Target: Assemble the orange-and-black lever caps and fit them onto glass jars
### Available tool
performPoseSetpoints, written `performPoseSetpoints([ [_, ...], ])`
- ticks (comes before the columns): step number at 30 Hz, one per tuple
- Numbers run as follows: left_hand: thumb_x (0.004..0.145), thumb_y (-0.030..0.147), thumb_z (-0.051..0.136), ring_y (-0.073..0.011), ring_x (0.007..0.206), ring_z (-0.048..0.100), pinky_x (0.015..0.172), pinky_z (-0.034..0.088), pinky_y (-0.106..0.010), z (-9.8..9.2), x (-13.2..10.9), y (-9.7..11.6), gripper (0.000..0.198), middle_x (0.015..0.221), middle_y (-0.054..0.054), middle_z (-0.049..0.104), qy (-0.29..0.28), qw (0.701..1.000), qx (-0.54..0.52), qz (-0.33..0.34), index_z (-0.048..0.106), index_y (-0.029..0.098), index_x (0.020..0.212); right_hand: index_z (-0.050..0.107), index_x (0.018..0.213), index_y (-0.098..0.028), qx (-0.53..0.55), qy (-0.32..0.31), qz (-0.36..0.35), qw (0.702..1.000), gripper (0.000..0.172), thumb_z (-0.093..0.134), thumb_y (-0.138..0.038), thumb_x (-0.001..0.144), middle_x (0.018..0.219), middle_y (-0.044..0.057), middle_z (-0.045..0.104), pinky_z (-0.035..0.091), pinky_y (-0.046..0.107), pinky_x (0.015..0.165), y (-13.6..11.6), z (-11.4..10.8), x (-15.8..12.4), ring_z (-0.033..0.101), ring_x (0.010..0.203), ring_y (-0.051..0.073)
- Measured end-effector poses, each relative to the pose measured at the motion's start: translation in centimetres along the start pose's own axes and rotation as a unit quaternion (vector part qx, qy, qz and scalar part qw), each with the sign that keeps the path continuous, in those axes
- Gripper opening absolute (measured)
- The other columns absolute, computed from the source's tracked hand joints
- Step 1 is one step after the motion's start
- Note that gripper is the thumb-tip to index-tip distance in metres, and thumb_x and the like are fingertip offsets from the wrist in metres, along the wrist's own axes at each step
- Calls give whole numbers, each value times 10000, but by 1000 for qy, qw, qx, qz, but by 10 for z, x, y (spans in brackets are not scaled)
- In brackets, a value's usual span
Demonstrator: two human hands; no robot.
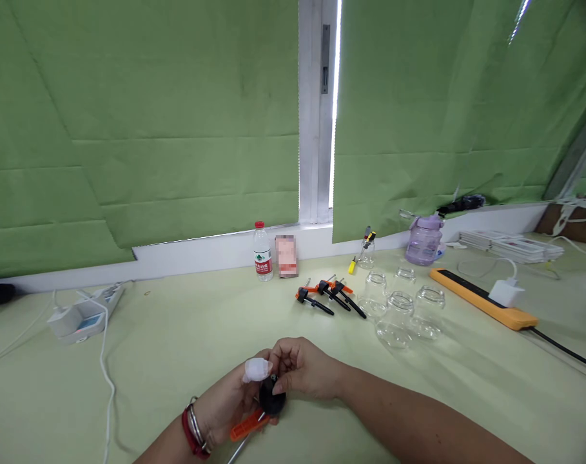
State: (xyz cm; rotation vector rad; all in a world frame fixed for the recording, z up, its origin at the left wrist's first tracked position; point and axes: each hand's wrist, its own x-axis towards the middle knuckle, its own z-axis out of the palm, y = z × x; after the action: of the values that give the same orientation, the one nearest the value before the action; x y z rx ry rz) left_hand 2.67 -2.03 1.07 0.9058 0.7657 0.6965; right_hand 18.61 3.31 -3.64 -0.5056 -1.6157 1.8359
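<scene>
My left hand (232,394), with white wrapping round its thumb, curls round a black rounded part (272,394) low in the middle of the view. An orange handle-like piece (249,425) sticks out below that part, and a thin metal rod (238,449) runs down to the lower edge. My right hand (305,370) is closed too, its thumb pressing on the black part and its fingers near the top. What its fingertips pinch is partly hidden. Beyond my hands lie several similar black and orange pieces with rods (329,296).
Several clear glass jars (396,319) stand right of centre. Screwdrivers rest in another glass (366,258). A water bottle (262,254) and a small box (287,256) are by the wall. A purple jug (424,240), an orange power strip (481,299) and a white one (92,316) flank them.
</scene>
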Motion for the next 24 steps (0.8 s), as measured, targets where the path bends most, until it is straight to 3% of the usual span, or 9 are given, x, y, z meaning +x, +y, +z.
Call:
performPoseSetpoints([
  [24,700,403,559,-154,629,531,540,436,-270,-5,2,-4,242,729,-20,530,3,1000,13,1,511,198,819,553,738,-139,-8,-2,-5,1000,345,817,-242,540,747,-15,580,413,237,623,0,1,-1,521,645,88],
])
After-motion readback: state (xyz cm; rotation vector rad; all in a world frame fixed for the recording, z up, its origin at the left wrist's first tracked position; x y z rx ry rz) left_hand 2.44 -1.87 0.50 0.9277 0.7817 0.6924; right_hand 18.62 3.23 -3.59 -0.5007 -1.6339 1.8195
